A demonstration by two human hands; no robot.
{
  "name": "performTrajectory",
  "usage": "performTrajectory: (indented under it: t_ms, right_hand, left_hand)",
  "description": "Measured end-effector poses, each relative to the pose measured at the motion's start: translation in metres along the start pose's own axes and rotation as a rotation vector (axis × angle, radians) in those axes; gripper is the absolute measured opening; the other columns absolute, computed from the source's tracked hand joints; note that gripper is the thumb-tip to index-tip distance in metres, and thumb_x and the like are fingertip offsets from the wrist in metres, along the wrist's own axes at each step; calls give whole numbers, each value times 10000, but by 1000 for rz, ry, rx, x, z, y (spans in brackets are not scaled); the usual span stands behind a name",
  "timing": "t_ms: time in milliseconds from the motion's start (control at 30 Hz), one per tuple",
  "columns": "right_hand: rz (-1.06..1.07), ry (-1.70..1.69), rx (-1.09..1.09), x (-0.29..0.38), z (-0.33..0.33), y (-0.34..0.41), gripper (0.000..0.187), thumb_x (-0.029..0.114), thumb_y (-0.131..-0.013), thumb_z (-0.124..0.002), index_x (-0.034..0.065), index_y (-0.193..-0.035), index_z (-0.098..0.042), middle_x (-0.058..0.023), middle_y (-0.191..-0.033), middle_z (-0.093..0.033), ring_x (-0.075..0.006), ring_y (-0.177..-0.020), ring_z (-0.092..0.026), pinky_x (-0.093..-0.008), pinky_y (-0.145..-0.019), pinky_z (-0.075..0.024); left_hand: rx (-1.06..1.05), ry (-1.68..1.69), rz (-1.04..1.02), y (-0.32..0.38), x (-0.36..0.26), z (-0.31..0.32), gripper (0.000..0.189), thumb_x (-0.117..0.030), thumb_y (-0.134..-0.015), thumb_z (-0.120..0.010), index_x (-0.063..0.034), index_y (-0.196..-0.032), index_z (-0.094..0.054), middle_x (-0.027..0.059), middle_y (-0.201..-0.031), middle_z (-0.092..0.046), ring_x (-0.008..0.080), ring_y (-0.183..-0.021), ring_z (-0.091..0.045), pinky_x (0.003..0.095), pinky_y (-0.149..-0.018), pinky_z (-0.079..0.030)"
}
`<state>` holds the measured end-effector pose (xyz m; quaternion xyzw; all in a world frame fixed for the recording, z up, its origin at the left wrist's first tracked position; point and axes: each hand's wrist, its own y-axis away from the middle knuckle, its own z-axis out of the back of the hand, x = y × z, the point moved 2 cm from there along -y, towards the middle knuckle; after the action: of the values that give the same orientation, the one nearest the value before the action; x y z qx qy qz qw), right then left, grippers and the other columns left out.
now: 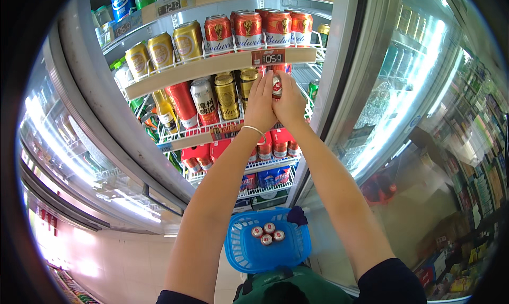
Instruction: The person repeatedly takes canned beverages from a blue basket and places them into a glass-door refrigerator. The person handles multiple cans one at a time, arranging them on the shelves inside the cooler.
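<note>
Both hands reach into an open display fridge at the second visible shelf. My left hand [260, 101] and my right hand [289, 100] close around a drink can [277, 86], whose silver and red top shows between them; most of its body is hidden. Red cans stand just behind it, partly covered by my fingers. To the left are gold beer cans [227, 96] and a silver-and-red can [204, 101]. Below my arms sits a blue plastic basket [234, 246] with several upright cans [267, 239] grouped inside.
Red Budweiser cans [248, 27] and gold cans [161, 49] line the shelf above, behind a beige price rail [222, 67]. Red multipacks [280, 141] stand below. A fridge frame post [338, 65] rises at the right. Dark purple cloth [297, 216] lies on the basket's rim.
</note>
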<state>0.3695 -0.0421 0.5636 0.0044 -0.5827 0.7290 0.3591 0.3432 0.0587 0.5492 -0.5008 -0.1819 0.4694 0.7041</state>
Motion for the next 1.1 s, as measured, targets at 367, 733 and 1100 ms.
performTrajectory:
  t_ms: [367,733,1100]
  right_hand:
    - [-183,-342,220,62,63,149,737,145,-731,-857,31,-1360,-491,-151,-1273,-607,-273,-1152,-625,-356,-955,-516]
    - [-440,-297,829,27,-6,402,744,250,-759,-809,99,-1398,-459,-166,-1297,-548,-372,-1154,-590,-419,-931,-523]
    - [-365,-315,1099,22,-68,536,646,154,-744,-789,103,-1326,-515,-132,-1325,-542,-350,-1201,-555,-496,-1031,-441]
  left_hand:
    - [-56,369,382,155,-60,52,739,-111,-747,-796,-31,-1395,-451,198,-1327,-549,395,-1219,-522,438,-1038,-427]
    - [442,278,924,434,-44,51,762,-158,-756,-771,-19,-1413,-411,227,-1344,-535,420,-1222,-535,450,-1009,-470]
    - [704,214,1217,563,-27,65,845,-175,-776,-739,-1,-1486,-315,273,-1356,-514,426,-1271,-501,447,-1034,-456]
